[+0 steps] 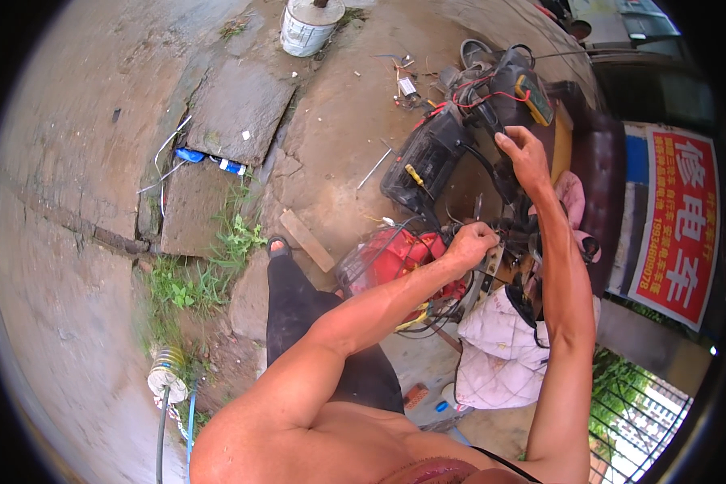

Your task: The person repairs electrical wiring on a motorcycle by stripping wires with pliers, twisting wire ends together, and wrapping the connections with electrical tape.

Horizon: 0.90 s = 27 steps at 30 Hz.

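My left hand (474, 244) is closed, fingers curled together, over the wires and metal parts of an opened electric scooter. What it pinches is too small to make out. Farther off, my right hand (526, 157) is bent at the fingers, with thumb and fingertips at the end of a dark bar-like part (486, 114); whether they grip that part is unclear. Beyond it a yellow multimeter (534, 98) rests on the black scooter body, its red lead (492, 94) running left. A yellow-handled screwdriver (415, 175) lies on the black panel (427, 157).
A red bag (395, 256) in a wire basket stands left of my left hand. A pale quilted cover (500, 355) hangs nearer me. A wooden strip (307, 240) and a metal rod (374, 168) lie on the ground. Right stand a dark sofa (609, 185) and a red sign (676, 226).
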{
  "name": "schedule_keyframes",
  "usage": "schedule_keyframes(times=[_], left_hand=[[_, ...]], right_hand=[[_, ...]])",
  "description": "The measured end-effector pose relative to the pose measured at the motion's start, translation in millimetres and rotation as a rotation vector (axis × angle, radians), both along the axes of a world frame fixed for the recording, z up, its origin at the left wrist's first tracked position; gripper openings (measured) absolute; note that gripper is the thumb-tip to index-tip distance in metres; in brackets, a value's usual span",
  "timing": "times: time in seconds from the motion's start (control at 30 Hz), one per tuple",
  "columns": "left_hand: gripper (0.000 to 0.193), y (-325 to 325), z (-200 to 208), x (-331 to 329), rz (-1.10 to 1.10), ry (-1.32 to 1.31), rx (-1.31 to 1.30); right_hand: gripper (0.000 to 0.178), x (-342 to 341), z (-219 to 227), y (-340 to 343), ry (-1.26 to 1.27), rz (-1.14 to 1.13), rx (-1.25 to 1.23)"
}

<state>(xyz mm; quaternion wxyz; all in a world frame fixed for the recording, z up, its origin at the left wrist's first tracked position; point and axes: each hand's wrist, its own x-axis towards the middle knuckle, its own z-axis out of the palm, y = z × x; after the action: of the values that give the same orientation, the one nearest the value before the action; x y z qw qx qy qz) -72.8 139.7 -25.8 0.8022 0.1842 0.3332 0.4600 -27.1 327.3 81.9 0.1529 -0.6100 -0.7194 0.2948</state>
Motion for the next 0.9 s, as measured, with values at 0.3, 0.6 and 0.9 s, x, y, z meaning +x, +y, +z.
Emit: schedule_keyframes(times=[0.3, 0.6, 0.9], left_hand=[[0.014, 2.5, 2.0, 2.8, 0.015, -0.012, 0.013], [0.016, -3.8, 5.2, 1.8, 0.022, 0.041, 0.086], [0.022, -10.2, 19.4, 4.9, 0.049, 0.272, 0.232]], right_hand=[[0.041, 13.1, -8.1, 10.5, 0.359, -0.097, 0.04], [0.023, 35.1, 12.4, -185.2, 0.383, -0.324, 0.263], [0.017, 90.9, -52.4, -268.0, 0.989, -0.848, -0.365]])
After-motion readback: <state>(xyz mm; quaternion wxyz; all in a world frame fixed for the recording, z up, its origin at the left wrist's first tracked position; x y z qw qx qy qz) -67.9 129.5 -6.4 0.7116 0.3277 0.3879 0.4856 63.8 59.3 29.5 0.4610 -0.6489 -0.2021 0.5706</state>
